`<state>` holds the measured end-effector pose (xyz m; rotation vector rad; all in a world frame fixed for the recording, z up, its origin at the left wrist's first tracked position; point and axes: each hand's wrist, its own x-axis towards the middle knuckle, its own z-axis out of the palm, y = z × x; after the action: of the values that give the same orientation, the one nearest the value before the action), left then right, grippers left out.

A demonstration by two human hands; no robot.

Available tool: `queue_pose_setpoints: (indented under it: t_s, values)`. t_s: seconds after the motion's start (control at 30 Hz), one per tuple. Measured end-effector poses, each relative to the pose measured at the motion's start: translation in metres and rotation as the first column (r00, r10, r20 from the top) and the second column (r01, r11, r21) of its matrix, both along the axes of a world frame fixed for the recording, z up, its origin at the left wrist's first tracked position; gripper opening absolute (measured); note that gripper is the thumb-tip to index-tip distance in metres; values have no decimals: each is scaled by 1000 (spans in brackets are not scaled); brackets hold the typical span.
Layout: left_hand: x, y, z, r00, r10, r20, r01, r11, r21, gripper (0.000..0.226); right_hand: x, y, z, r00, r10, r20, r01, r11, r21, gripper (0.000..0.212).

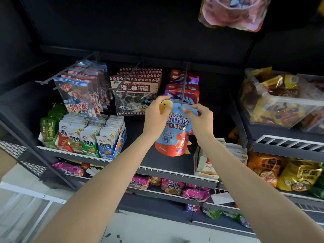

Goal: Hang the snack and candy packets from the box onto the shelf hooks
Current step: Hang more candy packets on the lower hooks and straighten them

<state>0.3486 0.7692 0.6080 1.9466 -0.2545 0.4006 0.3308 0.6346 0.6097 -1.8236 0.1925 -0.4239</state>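
Dim scene against black shelving; the upper shelf back (140,23) falls into near-total shadow. Light from in front and above brightens both forearms and the glossy packets, with glare on the clear plastic tub (280,100). Wide-angle distortion bows shelf rails toward the edges. The pink bag (233,13) at top is blurred; overall focus is soft.

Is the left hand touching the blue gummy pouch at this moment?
Touching. The head view shows the left hand pinching the top left corner of the blue gummy pouch, thumb on its yellow tab.
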Motion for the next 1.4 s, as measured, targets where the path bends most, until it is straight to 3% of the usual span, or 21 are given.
queue_pose_setpoints:
  t_s: [0.27,0.4,0.5,0.6,0.77,1.0,1.17,1.3,1.4]
  values:
    - [-8,8,15,980,-3,200,-83,904,420,31,-3,-12,13,997,26,67,-3,948,-318,9]
    - [-11,6,21,981,-43,191,-73,825,561,37,-5,-15,20,991,71,115,-1,851,-525,28]
    - [-15,2,24,989,-21,145,-54,866,497,42,-7,-16,23,984,172,38,-113,783,-612,44]
    - [-14,1,28,994,38,98,-75,911,406,36,-10,-19,23,972,235,-22,-196,753,-628,42]
    - [-17,5,34,989,148,-10,-139,944,298,33,-11,-26,28,972,232,-15,-198,790,-581,41]
    - [-20,7,26,987,100,-126,-65,965,255,37,-12,-31,26,957,281,-77,-275,786,-554,42]
    - [-17,10,23,961,33,-276,-60,994,-90,32,-11,-29,26,960,272,-74,-267,799,-539,43]
    - [-16,9,24,955,33,-294,-44,999,-32,36,-9,-28,27,961,263,-84,-266,801,-537,43]
    - [-19,8,28,967,62,-247,-25,988,150,36,-8,-28,27,962,258,-86,-262,796,-546,43]
